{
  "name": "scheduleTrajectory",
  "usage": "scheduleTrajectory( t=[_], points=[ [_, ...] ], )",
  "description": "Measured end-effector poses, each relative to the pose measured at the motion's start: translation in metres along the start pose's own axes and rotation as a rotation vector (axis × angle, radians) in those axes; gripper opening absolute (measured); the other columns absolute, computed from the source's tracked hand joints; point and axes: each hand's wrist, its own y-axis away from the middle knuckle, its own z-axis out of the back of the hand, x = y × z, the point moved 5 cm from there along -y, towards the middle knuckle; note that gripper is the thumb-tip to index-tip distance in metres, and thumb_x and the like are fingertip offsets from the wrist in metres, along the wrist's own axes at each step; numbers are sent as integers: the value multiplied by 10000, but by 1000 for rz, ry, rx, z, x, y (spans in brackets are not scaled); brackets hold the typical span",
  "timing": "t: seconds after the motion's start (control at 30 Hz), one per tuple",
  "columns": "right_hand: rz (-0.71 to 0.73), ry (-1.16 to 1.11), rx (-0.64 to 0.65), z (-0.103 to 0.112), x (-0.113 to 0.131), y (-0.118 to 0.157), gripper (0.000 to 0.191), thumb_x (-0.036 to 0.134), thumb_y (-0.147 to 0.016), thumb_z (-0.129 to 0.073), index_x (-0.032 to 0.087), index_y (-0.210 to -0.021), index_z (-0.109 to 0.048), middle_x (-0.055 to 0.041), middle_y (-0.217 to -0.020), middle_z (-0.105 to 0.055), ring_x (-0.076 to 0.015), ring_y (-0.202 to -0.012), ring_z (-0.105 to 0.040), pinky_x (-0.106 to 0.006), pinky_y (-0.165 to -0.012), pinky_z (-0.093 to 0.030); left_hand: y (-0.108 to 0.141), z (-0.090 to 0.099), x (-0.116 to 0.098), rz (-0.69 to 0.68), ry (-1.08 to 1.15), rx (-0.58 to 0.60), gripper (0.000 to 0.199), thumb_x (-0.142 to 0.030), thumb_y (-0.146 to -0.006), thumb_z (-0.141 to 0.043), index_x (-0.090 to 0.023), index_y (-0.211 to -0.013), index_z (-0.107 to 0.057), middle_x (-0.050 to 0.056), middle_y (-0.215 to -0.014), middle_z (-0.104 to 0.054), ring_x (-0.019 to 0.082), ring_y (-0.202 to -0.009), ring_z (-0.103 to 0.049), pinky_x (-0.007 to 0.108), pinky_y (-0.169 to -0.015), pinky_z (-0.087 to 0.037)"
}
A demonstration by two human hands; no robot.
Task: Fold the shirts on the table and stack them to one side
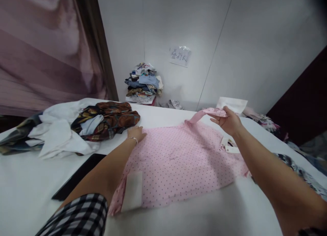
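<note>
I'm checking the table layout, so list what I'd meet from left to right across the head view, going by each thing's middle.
Crumpled white garment, brown patterned garment, left hand, pink polka-dot shirt, right hand, black-and-white patterned garment.

Dotted pink garment (176, 164) — right fingers (221, 122) pinch it.
</note>
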Motion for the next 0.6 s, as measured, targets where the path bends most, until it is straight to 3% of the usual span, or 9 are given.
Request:
scheduleTrajectory(
  t=[0.17, 0.27, 0.37, 0.47, 0.6],
  points=[
    [95, 31, -30, 8, 36, -5, 296, 439, -903, -467, 200, -847, -632, -96, -1035, -715, -238, -1034, -661, -343, -775, -586, -2, 20, -11, -58, -27, -53, 264, -192, -765, -468, -173, -886, -702, 133, -1019, -693, 269, -1032, -598, 410, -905, -361],
    [154, 37, -54, 17, 58, 11, 287, 437, -892, -482, 200, -841, -636, -90, -1017, -718, -243, -1036, -661, -341, -781, -586, 10, 40, -14, -126, -14, -120, 266, -203, -792, -438, -178, -870, -690, 113, -1024, -687, 250, -1026, -593, 368, -879, -373],
    [173, 53, -61, 26, 69, 35, 292, 426, -898, -463, 205, -853, -649, -87, -1013, -721, -253, -1047, -656, -332, -724, -597, 28, 48, -11, -259, 5, -198, 259, -253, -822, -441, -178, -910, -672, 98, -1002, -691, 233, -1012, -596, 373, -950, -343],
    [147, 75, -68, 31, 68, 51, 268, 430, -884, -484, 231, -823, -652, -72, -960, -734, -265, -1033, -661, -346, -668, -600, 35, 38, -4, -307, 20, -174, 338, -289, -834, -468, -182, -1115, -622, 102, -1186, -646, 239, -1146, -543, 399, -1032, -288],
    [142, 89, -78, 31, 63, 51, 232, 442, -854, -528, 269, -739, -632, -26, -921, -743, -254, -1011, -671, -346, -674, -598, 25, 13, 1, -158, -15, -25, 508, -317, -871, -435, -194, -1364, -440, 111, -1461, -423, 246, -1349, -350, 425, -1060, -275]
  ],
)
